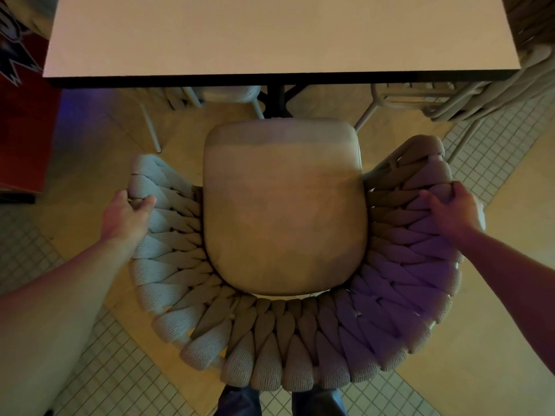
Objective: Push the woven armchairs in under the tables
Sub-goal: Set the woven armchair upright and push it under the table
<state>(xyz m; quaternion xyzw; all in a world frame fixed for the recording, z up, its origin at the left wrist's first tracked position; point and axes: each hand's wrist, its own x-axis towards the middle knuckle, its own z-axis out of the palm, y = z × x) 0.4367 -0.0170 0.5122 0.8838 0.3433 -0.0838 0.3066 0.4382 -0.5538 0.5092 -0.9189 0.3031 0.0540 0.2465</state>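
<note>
— Where is the grey woven-rope armchair with the beige seat cushion [285,211] found?
— It is seen on the tiled floor [495,163], just before the pale rectangular worktop [270,34]; only the cushion's front edge is near its dark rim.

— And each grip?
— The left hand [127,216] is closed around the left armrest, the right hand [453,210] around the right one

Armchair [270,340]: pale grey-beige rope, woven in overlapping bands, tinted purple on the right side. Seat cushion [285,205]: plain beige. Desk [270,34]: off-white top, black edge. Floor [510,163]: tan slabs alternating with small white grid tiles.
</note>
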